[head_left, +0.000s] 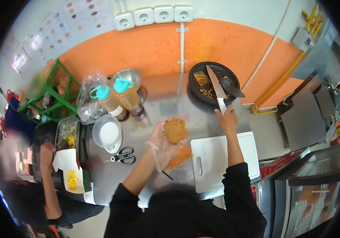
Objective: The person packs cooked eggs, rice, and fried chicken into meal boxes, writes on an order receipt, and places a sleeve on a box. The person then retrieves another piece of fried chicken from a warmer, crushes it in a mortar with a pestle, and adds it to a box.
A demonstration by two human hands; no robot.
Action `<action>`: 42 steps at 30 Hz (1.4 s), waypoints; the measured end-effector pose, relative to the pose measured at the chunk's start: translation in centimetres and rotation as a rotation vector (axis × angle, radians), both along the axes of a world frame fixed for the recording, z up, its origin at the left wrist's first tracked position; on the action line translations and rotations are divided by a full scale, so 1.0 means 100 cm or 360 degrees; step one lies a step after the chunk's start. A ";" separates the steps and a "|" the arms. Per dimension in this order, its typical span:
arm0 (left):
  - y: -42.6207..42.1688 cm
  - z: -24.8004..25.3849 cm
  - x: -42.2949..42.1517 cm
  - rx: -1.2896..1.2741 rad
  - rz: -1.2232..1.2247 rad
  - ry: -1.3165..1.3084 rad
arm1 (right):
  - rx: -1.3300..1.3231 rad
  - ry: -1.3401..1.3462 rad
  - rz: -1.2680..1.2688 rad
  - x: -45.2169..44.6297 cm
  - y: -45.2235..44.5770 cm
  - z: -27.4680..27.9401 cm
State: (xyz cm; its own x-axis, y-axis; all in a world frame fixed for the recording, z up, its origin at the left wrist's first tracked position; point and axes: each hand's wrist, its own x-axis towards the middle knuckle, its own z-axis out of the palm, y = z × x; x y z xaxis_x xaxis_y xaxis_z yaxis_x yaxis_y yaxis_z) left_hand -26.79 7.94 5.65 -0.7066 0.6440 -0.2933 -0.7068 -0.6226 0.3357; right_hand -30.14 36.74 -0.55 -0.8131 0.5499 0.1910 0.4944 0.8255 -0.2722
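Note:
My left hand [159,137], in a clear plastic glove, holds a flat brown piece of food with a crumbly surface [175,130] above the metal table. Just below it lies a flat orange-brown piece [180,157], partly covered by the glove; its kind is unclear. My right hand [228,119] is closed around the white handle of a large kitchen knife [215,81]. The blade points away from me and lies over a dark stone mortar [194,88], which has brown bits and a small packet [201,78] in it. A white cutting board [211,170] is under my right forearm.
Black-handled scissors [126,155], a kitchen scale with a clear bowl [107,131] and two turquoise-capped bottles [127,95] stand to the left. At far left, another person's hand [47,150] is beside containers of yellow food [71,179]. A green rack [55,95] stands behind.

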 end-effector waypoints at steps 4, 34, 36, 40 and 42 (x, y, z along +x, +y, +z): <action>0.046 0.016 0.010 0.0062 0.0161 -0.0222 | -0.0302 0.0014 0.0098 -0.018 0.007 -0.023; -0.051 -0.019 0.153 0.0123 0.0979 -0.0347 | 0.0090 -0.0227 0.1324 0.225 -0.059 -0.050; -0.050 -0.021 0.154 0.0123 0.0983 -0.0338 | 0.0000 -0.0276 0.1192 0.220 -0.069 -0.046; -0.044 -0.022 0.154 0.0140 0.0891 -0.0289 | -0.0084 -0.0140 0.1238 0.203 -0.082 -0.051; -0.032 -0.020 0.148 0.0144 0.0876 -0.0232 | -0.0060 -0.0108 0.1267 0.190 -0.092 -0.047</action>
State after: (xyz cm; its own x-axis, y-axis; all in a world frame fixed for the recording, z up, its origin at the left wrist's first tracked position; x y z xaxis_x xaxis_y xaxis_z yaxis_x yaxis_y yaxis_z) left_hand -11.94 4.76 3.61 -0.9012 0.2199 -0.3735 -0.3056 -0.9335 0.1877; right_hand -11.18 27.52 -5.25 -0.9733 -0.1957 0.1200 -0.2233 0.9283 -0.2973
